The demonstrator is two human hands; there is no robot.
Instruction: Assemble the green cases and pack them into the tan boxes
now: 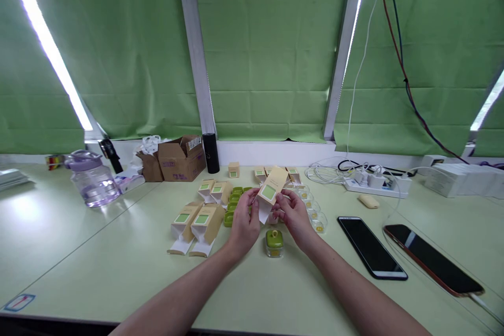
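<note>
Between my two hands is a small tan carton with a green square on its face, tilted, its white lower flap hanging open. My left hand grips its left side; my right hand pinches the lower right side. Below the carton, on the table, stands a clear jar with a green lid. To the left lie several similar cartons with open flaps, one of them the nearest tan carton. Green lids sit in rows behind my left hand, and clear jars stand behind my right hand, partly covered.
Two phones, a black phone and a cabled phone, lie at the right. A power strip with cables sits behind them. A cardboard box, a black cylinder and a purple-lidded water jug stand back left.
</note>
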